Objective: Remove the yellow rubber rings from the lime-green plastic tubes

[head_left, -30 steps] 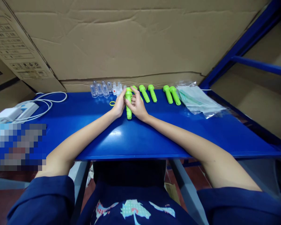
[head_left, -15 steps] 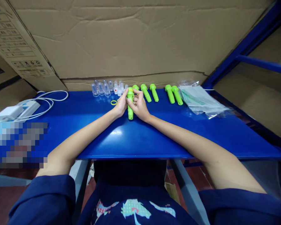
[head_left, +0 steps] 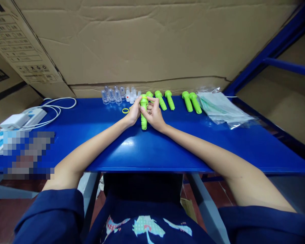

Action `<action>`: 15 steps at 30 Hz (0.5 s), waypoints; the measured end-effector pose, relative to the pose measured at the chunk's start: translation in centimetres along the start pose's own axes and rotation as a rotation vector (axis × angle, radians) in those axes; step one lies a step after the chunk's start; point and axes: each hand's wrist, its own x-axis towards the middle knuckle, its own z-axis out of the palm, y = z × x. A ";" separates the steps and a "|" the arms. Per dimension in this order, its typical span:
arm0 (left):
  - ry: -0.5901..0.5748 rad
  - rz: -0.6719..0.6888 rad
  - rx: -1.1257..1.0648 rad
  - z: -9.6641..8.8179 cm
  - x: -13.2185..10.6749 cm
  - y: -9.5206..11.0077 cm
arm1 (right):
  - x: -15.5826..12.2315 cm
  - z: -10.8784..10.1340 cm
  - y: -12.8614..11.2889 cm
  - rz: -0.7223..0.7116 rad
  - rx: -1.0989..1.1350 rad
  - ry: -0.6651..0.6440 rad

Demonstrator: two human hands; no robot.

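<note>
Both my hands meet at the far middle of the blue table [head_left: 167,149]. My left hand [head_left: 133,113] and my right hand [head_left: 154,114] hold one bright green plastic piece [head_left: 143,120] between them, its wide head pointing away from me. The fingertips of both hands pinch around that head. A small yellow ring [head_left: 125,110] lies flat on the table just left of my left hand. Several more green pieces [head_left: 169,99] lie in a row to the right.
Several small clear vials [head_left: 115,95] stand at the back, left of the hands. Clear plastic bags [head_left: 221,108] lie at the back right. A white power strip with cables [head_left: 22,118] sits at the far left. Cardboard boxes [head_left: 142,44] wall the back edge.
My hands stay on the green piece; the fingertips have shifted slightly around its head. The view has drifted a little, so everything sits slightly further right.
</note>
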 end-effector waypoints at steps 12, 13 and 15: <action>0.000 0.011 -0.072 0.2 0.1 -0.1 | -0.1 -0.2 -0.2 -0.012 0.002 -0.010; -0.001 0.010 -0.083 0.2 0.0 -0.1 | -0.1 -0.2 -0.2 -0.011 -0.011 -0.010; 0.010 -0.018 -0.095 0.4 -0.1 -0.1 | -0.1 -0.2 0.0 -0.012 -0.032 -0.008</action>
